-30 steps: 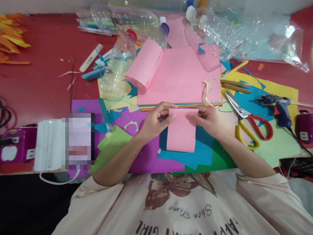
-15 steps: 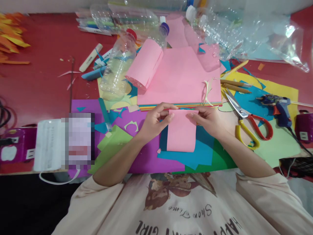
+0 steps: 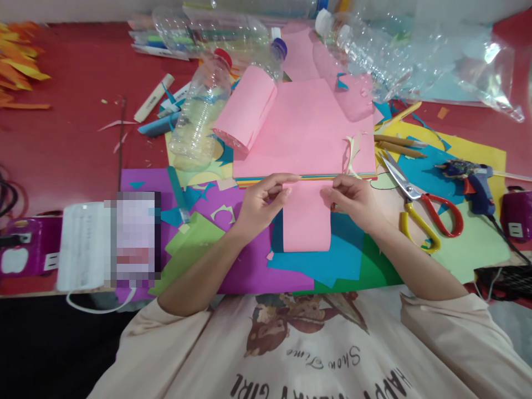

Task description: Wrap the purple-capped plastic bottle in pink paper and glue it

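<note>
A small pink paper piece (image 3: 306, 221) hangs between my hands over blue paper (image 3: 344, 252), its lower end curved. My left hand (image 3: 264, 202) pinches its upper left corner between thumb and fingers. At the upper right corner, my right hand (image 3: 353, 200) grips it in the same way. Just beyond my hands lies a stack of coloured sheets with a pink sheet (image 3: 307, 127) on top. A pink paper roll (image 3: 247, 108) rests on the stack's left part.
Scissors (image 3: 411, 194) and a glue gun (image 3: 477, 185) lie at the right. Clear bottles (image 3: 199, 113) stand or lie at the back. Purple paper (image 3: 249, 274), green scraps (image 3: 195, 238) and a phone (image 3: 137, 238) are on the left.
The pink piece has shifted slightly away from my body, and its top edge now meets the stack's front edge in view. Both hands still hold it.
</note>
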Action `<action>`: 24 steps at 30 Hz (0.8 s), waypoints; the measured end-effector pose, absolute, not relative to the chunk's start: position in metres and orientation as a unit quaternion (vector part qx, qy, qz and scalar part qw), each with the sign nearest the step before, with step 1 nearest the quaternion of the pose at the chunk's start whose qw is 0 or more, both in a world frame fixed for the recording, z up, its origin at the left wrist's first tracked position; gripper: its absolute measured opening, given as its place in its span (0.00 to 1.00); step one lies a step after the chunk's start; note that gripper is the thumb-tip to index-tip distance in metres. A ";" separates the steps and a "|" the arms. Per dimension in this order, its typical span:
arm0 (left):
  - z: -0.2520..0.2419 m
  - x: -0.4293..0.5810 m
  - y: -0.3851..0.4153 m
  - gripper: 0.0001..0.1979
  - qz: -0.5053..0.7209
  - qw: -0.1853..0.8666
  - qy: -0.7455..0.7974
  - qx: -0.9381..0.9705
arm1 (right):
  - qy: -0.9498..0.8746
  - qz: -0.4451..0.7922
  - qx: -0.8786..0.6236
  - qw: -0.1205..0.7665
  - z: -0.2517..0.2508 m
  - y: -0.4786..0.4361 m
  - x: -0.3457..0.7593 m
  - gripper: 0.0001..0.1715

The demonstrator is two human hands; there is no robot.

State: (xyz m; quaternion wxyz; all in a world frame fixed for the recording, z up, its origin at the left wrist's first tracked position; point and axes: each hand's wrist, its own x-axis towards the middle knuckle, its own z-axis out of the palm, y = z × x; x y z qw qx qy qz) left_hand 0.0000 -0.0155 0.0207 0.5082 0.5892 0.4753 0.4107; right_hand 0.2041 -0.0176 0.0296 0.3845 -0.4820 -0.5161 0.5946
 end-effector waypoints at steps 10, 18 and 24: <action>0.019 0.000 -0.015 0.10 0.418 0.500 0.462 0.602 | -0.523 0.589 -0.482 0.383 0.030 -0.017 0.205 0.23; 0.015 0.000 -0.012 0.11 0.430 0.494 0.429 0.622 | -0.521 0.589 -0.482 0.386 0.029 -0.017 0.205 0.23; 0.018 0.001 -0.012 0.09 0.437 0.483 0.424 0.630 | -0.522 0.589 -0.483 0.384 0.029 -0.017 0.206 0.22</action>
